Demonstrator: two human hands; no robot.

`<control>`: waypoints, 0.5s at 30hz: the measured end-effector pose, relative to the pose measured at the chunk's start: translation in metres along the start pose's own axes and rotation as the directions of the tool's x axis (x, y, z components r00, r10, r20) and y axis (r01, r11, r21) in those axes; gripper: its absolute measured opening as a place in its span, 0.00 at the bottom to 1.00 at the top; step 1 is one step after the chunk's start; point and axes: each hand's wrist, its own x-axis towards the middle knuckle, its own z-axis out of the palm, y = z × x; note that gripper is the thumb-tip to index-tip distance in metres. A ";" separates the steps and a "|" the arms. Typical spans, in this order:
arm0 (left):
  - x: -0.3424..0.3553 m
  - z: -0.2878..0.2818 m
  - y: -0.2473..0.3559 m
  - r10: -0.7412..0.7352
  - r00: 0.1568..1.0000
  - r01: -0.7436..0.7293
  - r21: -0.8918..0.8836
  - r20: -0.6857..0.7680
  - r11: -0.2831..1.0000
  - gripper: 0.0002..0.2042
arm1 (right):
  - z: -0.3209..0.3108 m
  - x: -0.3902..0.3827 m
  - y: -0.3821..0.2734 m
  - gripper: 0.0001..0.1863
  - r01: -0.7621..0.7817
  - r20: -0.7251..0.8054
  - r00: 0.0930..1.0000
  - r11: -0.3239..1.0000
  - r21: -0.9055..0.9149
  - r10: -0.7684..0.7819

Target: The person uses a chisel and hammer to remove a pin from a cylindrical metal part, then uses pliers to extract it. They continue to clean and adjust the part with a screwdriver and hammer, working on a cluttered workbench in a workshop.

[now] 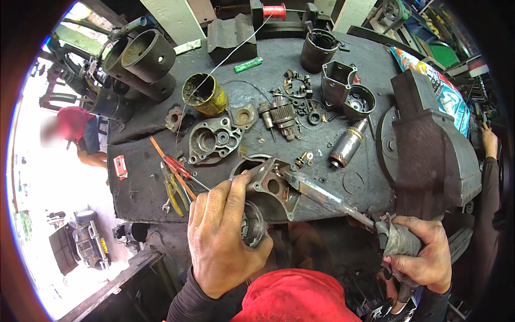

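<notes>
My left hand (225,236) is wrapped over a metal housing (284,204) with a round opening, held at the bench's near edge. My right hand (421,252) grips a grey cloth (397,241) wrapped around the handle of a long metal tool (322,196), whose broad flattened head reaches up-left to the top of the housing. A red-handled screwdriver (177,166), an orange strip (163,155) and yellow-handled pliers (176,198) lie left of the housing. Small washers and nuts (306,160) lie beyond it, near an armature (348,145).
A dark bench (137,198) carries a vise (424,145), several metal cylinders (145,59), a yellow can (206,94), castings (214,139), gear parts (284,118) and a bag (448,96). A person in red (78,126) is at the left; another person's hand (489,140) is at the right edge.
</notes>
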 end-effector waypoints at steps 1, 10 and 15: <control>0.001 0.001 -0.001 0.005 1.000 -0.005 -0.002 0.003 1.000 0.43 | 0.000 0.001 0.000 0.29 -0.008 -0.002 1.000 1.000 -0.001 0.008; 0.006 0.007 -0.004 0.012 1.000 -0.012 -0.014 0.025 1.000 0.43 | 0.000 0.009 0.000 0.31 -0.081 0.038 0.996 0.996 0.038 0.080; 0.009 0.007 -0.005 0.032 0.999 -0.031 -0.034 0.028 0.999 0.43 | 0.004 0.008 0.003 0.31 -0.195 0.053 0.980 0.973 0.119 0.190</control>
